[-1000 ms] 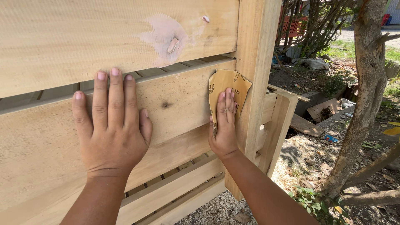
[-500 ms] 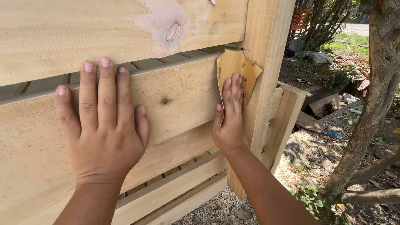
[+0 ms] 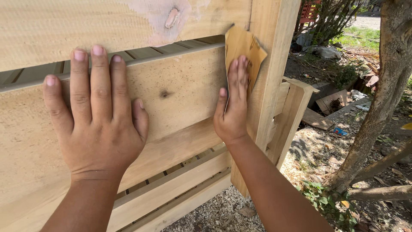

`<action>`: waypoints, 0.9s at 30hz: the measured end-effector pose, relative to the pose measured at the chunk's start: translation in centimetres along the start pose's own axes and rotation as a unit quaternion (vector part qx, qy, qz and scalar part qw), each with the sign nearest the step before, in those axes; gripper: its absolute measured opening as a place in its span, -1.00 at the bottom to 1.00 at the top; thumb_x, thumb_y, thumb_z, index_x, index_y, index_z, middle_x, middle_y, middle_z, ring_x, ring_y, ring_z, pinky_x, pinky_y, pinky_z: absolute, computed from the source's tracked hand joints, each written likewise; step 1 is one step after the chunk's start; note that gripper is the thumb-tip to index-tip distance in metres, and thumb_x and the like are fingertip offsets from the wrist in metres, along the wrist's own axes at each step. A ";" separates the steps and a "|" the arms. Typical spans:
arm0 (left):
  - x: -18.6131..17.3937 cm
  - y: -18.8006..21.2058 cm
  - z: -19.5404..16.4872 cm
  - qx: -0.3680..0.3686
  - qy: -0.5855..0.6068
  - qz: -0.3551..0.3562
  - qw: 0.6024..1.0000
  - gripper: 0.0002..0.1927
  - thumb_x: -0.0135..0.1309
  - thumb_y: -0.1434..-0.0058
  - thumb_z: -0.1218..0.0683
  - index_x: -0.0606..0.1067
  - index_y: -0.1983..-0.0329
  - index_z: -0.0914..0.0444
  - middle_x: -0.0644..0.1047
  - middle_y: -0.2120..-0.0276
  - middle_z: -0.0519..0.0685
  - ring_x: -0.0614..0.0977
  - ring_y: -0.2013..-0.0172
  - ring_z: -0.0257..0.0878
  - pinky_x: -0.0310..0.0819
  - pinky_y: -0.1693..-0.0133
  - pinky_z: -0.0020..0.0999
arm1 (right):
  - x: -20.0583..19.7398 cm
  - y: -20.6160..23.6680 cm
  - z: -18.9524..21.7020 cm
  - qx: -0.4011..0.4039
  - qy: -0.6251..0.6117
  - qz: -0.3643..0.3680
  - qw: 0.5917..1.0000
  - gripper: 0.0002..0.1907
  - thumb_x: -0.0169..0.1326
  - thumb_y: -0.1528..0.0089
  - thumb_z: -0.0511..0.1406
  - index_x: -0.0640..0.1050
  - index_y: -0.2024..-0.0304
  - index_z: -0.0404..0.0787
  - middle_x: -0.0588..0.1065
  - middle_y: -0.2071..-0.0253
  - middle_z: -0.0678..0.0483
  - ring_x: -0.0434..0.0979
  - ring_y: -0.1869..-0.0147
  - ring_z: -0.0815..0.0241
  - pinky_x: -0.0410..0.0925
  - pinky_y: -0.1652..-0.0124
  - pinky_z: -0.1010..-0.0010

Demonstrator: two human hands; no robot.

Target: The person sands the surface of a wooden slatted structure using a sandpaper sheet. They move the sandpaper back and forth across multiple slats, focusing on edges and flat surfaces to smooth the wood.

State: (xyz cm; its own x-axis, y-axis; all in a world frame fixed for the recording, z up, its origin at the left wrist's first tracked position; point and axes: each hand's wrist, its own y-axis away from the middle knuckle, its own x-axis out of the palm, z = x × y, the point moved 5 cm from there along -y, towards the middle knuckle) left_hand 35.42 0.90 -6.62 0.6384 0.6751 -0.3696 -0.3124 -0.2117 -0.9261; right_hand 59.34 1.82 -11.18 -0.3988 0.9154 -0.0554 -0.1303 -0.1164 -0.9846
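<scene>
Right hand (image 3: 233,109) presses a piece of tan sandpaper (image 3: 243,50) flat against the wood, its fingers straight and together on the sheet's lower half, the thumb lying along the board beside it. That sheet sits at the right end of the wide board (image 3: 180,92), against the upright post (image 3: 270,77) and just under the gap below the upper board (image 3: 86,25); its top edge and right corner stick out past the fingertips.

Left hand (image 3: 96,122) lies well to the left of the right hand, released and flat, palm down on the same wide board with 4 fingers spread upward. Its 3 middle fingertips reach over the board's top edge into the gap, where slats (image 3: 141,53) show behind.

Above the left hand, the upper board carries a pale pinkish patch around a knot (image 3: 172,17). Between the 2 hands a small dark knot (image 3: 164,93) marks the wide board. Below both wrists run narrower rails (image 3: 180,182). To the right of the right hand, past the post, stand a tree trunk (image 3: 377,107), scrap boards (image 3: 317,118) on bare dirt, and green weeds (image 3: 324,202).
</scene>
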 end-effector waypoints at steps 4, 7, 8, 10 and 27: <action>-0.3 -0.2 -0.2 -0.002 -0.001 -0.001 1.000 -0.37 -0.35 -0.51 -0.02 0.26 -0.50 0.47 0.14 -0.49 0.28 0.09 -0.47 0.21 -0.25 -0.36 0.44 | -0.2 5.1 -0.3 0.009 -0.019 0.034 0.999 -0.44 -0.36 -0.54 -0.29 -0.01 -0.57 -0.31 -0.10 -0.65 -0.15 -0.22 -0.76 -0.10 -0.23 -0.64 0.09; -0.4 -0.2 -0.4 -0.003 0.008 0.005 1.000 -0.38 -0.34 -0.51 -0.02 0.25 -0.48 0.48 0.13 -0.48 0.30 0.08 -0.47 0.23 -0.25 -0.35 0.45 | 0.1 3.5 -0.5 0.012 -0.010 0.014 1.000 -0.44 -0.34 -0.55 -0.28 -0.02 -0.57 -0.30 -0.10 -0.65 -0.15 -0.22 -0.76 -0.09 -0.23 -0.64 0.10; -0.4 -0.2 -0.3 -0.003 0.008 0.005 1.000 -0.38 -0.35 -0.51 -0.01 0.25 -0.48 0.48 0.13 -0.48 0.31 0.07 -0.47 0.24 -0.26 -0.35 0.46 | 0.2 2.2 -0.4 0.009 -0.009 0.001 1.000 -0.43 -0.32 -0.56 -0.27 -0.02 -0.58 -0.30 -0.10 -0.65 -0.14 -0.22 -0.76 -0.09 -0.23 -0.65 0.10; -0.3 -0.1 -0.2 -0.003 -0.001 0.009 1.000 -0.38 -0.34 -0.52 -0.01 0.26 -0.48 0.49 0.13 -0.48 0.32 0.07 -0.46 0.26 -0.26 -0.34 0.46 | 0.5 -1.3 -0.6 -0.006 -0.024 -0.009 1.000 -0.45 -0.36 -0.61 -0.24 -0.01 -0.61 -0.24 -0.11 -0.63 -0.12 -0.23 -0.74 -0.03 -0.23 -0.64 0.17; 0.5 -0.3 -0.7 0.020 0.032 0.104 0.994 -0.36 -0.39 -0.52 -0.28 0.13 -0.58 0.02 0.08 -0.54 -0.09 0.02 -0.50 -0.10 -0.33 -0.39 0.42 | 0.2 -4.4 0.2 -0.013 0.008 -0.018 1.000 -0.49 -0.38 -0.66 -0.13 -0.04 -0.59 -0.14 -0.14 -0.65 -0.02 -0.27 -0.74 -0.03 -0.28 -0.65 0.18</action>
State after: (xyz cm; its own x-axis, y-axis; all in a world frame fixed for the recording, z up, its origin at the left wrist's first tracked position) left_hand 36.38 0.84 -6.56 0.5999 0.5727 -0.5587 -0.4697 -0.3132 -0.8254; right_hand 59.63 2.41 -6.82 -0.3804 0.9245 -0.0228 -0.1206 -0.0741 -0.9899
